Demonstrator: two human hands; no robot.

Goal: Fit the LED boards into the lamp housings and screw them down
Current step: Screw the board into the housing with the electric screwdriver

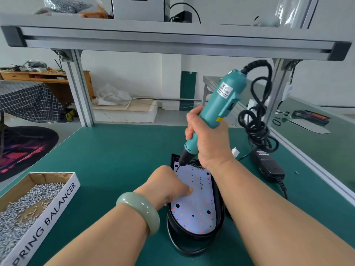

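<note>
A black lamp housing (194, 244) lies on the green bench in front of me. Inside it sits a white LED board (194, 212) dotted with orange and red LEDs. My right hand (209, 139) grips a teal electric screwdriver (219, 104), tilted, with its bit down on the board's far left corner (177, 167). My left hand (167, 185) rests on the board's left side, its fingers curled and the thumb pressing on the board. A pale green bangle (140, 212) circles the left wrist.
An open cardboard box (57, 200) of several small screws stands at the near left. The screwdriver's black cable (257, 120) coils down to a black power adapter (269, 166) on the right. Aluminium frame posts and a shelf beam (172, 41) span overhead.
</note>
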